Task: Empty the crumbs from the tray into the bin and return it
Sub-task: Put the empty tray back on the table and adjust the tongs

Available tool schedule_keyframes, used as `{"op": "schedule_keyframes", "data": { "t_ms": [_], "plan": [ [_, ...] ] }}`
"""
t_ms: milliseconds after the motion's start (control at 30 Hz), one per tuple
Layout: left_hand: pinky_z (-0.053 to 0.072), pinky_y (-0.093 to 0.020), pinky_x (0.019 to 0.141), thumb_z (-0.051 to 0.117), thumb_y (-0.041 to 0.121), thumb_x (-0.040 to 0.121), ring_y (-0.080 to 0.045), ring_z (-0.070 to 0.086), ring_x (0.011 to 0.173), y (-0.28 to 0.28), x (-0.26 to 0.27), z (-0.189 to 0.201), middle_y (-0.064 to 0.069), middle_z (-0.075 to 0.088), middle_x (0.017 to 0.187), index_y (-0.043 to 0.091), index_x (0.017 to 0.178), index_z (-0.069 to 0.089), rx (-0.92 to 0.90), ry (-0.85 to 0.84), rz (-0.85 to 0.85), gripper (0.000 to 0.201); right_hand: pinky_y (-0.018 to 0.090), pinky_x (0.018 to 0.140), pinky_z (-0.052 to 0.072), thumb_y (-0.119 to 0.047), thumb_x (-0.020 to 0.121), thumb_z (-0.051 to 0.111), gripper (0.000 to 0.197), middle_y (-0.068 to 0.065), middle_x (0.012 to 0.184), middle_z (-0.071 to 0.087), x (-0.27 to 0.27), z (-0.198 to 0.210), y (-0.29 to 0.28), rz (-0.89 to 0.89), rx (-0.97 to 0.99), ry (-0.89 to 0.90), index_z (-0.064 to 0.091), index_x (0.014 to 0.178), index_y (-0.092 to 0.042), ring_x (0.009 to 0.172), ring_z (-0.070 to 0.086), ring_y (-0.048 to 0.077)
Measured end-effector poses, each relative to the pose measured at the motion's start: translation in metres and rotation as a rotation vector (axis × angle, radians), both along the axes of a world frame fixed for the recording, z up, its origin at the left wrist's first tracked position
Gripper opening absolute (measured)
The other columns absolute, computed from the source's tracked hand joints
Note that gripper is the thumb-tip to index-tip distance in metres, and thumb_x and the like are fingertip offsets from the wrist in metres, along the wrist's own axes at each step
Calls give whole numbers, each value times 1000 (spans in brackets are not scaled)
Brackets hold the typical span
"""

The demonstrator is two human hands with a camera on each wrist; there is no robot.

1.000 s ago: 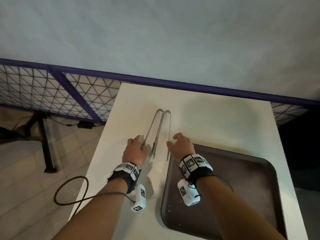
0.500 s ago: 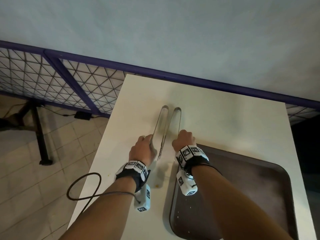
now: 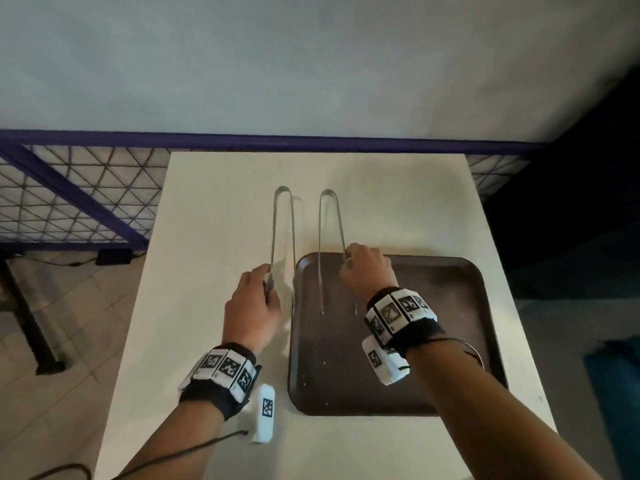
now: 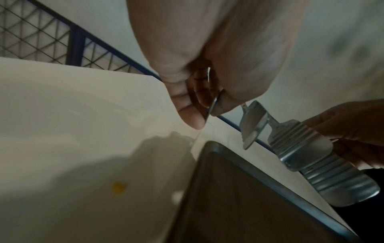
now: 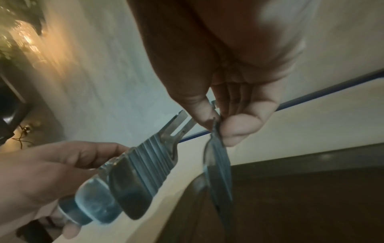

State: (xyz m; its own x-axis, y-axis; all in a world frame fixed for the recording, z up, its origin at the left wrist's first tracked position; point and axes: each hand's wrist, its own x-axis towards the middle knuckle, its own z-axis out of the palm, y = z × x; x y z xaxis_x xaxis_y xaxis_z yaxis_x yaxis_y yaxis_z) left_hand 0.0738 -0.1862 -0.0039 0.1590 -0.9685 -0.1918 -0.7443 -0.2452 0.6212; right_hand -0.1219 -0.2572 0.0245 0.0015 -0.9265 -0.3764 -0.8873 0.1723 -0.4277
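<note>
A dark brown tray [image 3: 450,278] lies on the right half of the white table [image 3: 207,237], with several pale crumbs [image 3: 323,362] near its left rim. Each hand grips a pair of metal tongs. My left hand [image 3: 268,277] holds the left tongs [image 3: 284,230] just left of the tray. My right hand [image 3: 348,259] holds the right tongs [image 3: 330,230] over the tray's far left corner. In the left wrist view the fingers [image 4: 193,115] pinch one thin tong arm. The right wrist view shows thumb and fingers [image 5: 239,129] pinching an arm above the tray [image 5: 311,197].
An orange crumb [image 4: 118,187] lies on the table left of the tray. A purple-framed mesh fence [image 3: 86,202] runs behind the table, below a pale wall. Tiled floor and a black cable [image 3: 69,471] are at the left; a teal object [image 3: 616,375] sits low at the right.
The two tongs were side by side and close; now they are spread apart. The right tongs have moved right, over the tray's corner. Both hands kept their grips.
</note>
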Motion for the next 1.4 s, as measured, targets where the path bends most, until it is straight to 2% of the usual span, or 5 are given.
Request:
{"op": "schedule_keyframes", "data": {
  "t_ms": [133, 267, 433, 967, 1400],
  "plan": [
    [47, -43, 96, 52, 18, 96, -28, 61, 108, 35, -48, 3, -1, 55, 127, 25, 136, 47, 47, 27, -55, 41, 32, 73, 46, -15, 91, 47, 20, 6, 99, 65, -60, -1, 44, -53, -1, 42, 62, 105, -14, 94, 61, 28],
    [44, -42, 100, 54, 16, 94, -30, 59, 116, 64, -90, -8, -3, 52, 136, 22, 139, 46, 110, -22, -66, 46, 36, 78, 47, -15, 92, 46, 25, 10, 108, 65, -111, -11, 79, -82, 64, 94, 61, 113, -14, 101, 59, 32],
    [45, -42, 94, 52, 15, 93, -31, 60, 110, 80, -129, -24, -5, 52, 131, 20, 139, 46, 174, -85, -108, 46, 36, 77, 46, -19, 88, 52, 27, 12, 113, 63, -149, -26, 102, -111, 149, 141, 61, 113, -12, 106, 58, 36],
    [43, -44, 100, 52, 26, 97, -32, 54, 122, 86, -167, -49, -7, 45, 143, 24, 149, 35, 321, -172, -70, 54, 39, 82, 51, -16, 89, 55, 21, 14, 112, 64, -167, -59, 115, -121, 141, 172, 61, 108, -10, 105, 61, 36],
    [44, -44, 103, 50, 20, 98, -34, 53, 126, 92, -175, -49, -10, 41, 149, 29, 151, 33, 332, -169, -70, 57, 40, 80, 50, -21, 90, 55, 24, 12, 111, 66, -170, -63, 119, -150, 126, 105, 56, 114, -16, 103, 62, 37]
  ]
}}
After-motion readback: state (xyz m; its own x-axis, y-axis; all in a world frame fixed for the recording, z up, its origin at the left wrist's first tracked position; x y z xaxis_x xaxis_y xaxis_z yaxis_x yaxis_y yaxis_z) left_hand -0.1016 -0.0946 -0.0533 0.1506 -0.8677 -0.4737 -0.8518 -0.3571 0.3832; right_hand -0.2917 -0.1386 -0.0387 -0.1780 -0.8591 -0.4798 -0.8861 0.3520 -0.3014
